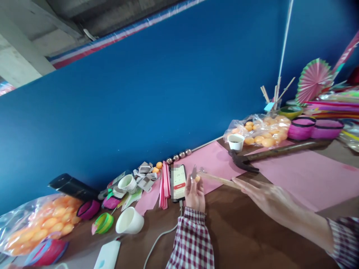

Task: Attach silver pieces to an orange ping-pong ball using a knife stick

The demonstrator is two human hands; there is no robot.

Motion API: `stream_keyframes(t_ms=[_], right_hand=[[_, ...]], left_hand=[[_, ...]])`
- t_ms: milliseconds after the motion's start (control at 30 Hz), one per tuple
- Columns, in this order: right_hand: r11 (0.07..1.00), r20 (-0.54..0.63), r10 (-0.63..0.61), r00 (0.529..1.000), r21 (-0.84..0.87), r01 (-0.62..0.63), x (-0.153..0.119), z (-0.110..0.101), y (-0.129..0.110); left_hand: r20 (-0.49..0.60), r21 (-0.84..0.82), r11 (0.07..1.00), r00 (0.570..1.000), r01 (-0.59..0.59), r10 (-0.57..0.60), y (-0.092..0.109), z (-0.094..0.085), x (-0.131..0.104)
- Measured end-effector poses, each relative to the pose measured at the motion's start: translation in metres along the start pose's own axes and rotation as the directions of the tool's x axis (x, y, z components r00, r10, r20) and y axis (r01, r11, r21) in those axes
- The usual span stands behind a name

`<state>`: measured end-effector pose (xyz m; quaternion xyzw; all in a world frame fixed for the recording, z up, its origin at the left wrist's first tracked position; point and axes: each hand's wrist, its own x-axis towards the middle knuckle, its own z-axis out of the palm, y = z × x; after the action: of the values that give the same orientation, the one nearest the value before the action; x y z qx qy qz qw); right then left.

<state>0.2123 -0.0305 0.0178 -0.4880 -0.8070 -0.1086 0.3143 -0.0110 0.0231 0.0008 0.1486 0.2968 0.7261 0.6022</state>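
My left hand [195, 195] is raised beside a lit phone [178, 183], its fingers closed round a small orange ball [198, 178]. A grey pointed piece [194, 172] rises at those fingertips; how it is held is too small to tell. A thin wooden stick [218, 179] runs from near the left fingertips to my right hand [262, 196], which holds its other end between thumb and fingers. Pink paper [221, 160] lies on the brown table behind both hands. A hammer [246, 161] rests on the paper, beyond my right hand.
Left: a bag of orange balls [53, 220], a white cup [129, 220], a power bank [108, 254] and a black cylinder [75, 186]. Metal balls [176, 157] line the blue wall [140, 93]. Right: another bag of balls [266, 130], a small cup [236, 142], magenta containers [301, 129] and a paper fan [313, 81].
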Motion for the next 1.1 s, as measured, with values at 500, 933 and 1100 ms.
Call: stream_keyframes(t_ms=[500, 933, 1100], right_hand=[[0.995, 0.036, 0.083, 0.996, 0.052, -0.085, 0.0008, -0.0012, 0.0017], [0.998, 0.026, 0.049, 0.998, 0.042, -0.050, -0.0023, 0.0035, 0.0042], [1.000, 0.050, 0.000, 0.999, 0.027, -0.002, -0.0006, 0.0054, 0.0057]], left_hand=[[0.013, -0.009, 0.999, 0.999, 0.044, -0.043, 0.0040, 0.0028, -0.0040], [0.023, 0.042, 0.999, 1.000, 0.009, -0.010, 0.0032, 0.0021, -0.0039], [-0.008, 0.005, 0.999, 0.999, 0.032, -0.032, 0.0039, 0.0021, -0.0029]])
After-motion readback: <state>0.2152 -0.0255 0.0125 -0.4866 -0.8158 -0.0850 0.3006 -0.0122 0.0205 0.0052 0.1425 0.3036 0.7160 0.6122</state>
